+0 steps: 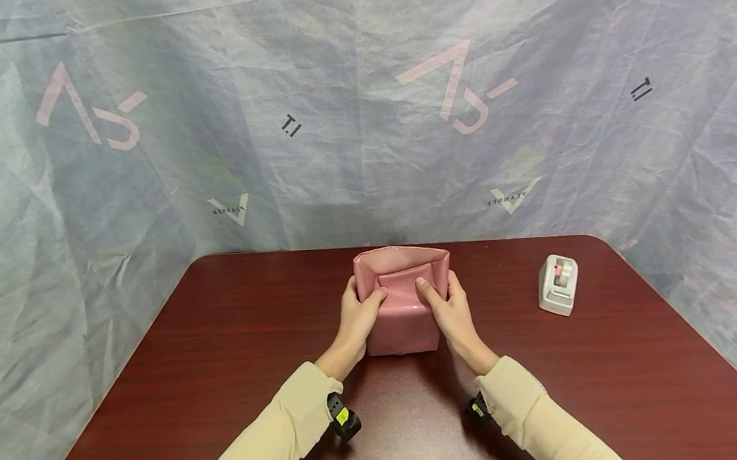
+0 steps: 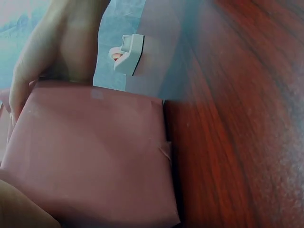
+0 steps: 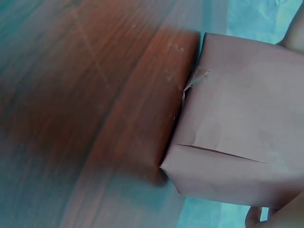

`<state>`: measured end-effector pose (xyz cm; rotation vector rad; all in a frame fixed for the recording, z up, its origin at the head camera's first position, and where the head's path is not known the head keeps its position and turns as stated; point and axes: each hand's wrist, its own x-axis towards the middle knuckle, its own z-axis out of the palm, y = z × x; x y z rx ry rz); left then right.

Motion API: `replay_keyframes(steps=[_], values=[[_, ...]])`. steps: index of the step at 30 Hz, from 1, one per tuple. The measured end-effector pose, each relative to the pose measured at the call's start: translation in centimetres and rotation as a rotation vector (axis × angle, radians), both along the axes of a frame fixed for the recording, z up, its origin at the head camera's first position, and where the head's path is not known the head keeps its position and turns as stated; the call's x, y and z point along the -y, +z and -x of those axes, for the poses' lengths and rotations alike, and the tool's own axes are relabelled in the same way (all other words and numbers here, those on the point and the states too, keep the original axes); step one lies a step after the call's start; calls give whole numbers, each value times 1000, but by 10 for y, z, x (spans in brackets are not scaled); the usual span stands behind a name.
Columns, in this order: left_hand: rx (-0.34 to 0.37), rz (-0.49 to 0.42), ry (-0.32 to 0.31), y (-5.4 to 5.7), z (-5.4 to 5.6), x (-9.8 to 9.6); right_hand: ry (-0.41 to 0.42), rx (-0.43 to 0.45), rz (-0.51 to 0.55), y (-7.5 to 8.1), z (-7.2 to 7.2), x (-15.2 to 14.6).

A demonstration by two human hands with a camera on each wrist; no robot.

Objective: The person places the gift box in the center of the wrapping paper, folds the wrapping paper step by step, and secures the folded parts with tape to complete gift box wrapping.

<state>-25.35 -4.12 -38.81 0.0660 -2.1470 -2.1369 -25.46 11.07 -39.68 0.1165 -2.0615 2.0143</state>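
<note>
A pink paper package (image 1: 403,330) stands on the table with its lower part boxy and its upper end gaping like a bag. On its left side my left hand (image 1: 355,319) grips the paper, thumb lying across the front near the opening. From the right, my right hand (image 1: 455,317) holds it the same way, its thumb bent against the front panel. Most of the other fingers are hidden behind the sides. In the right wrist view, the pink package (image 3: 251,104) shows a folded seam and a strip of clear tape (image 3: 197,78) near its bottom edge.
A white tape dispenser (image 1: 558,285) stands on the right part of the dark red-brown wooden table (image 1: 235,322). Grey cloth (image 1: 333,63) with printed letters hangs behind the table and along both sides.
</note>
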Motion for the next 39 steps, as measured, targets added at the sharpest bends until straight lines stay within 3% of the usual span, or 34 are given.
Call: replay_keyframes(steps=[7, 20, 26, 31, 35, 39], values=[[-8, -18, 33, 1, 1, -3, -33, 73, 20, 4, 2, 2], [41, 80, 65, 9, 0, -1, -116, 131, 20, 12, 6, 7], [26, 174, 172, 10, 1, -4, -138, 112, -29, 12, 5, 7], [-19, 335, 224, 9, 0, -5, -113, 122, -104, 12, 3, 6], [-62, 411, 207, 10, 0, -6, -90, 135, -134, 13, 3, 5], [-89, 356, 137, 9, 1, -4, -55, 146, -122, 14, 3, 3]])
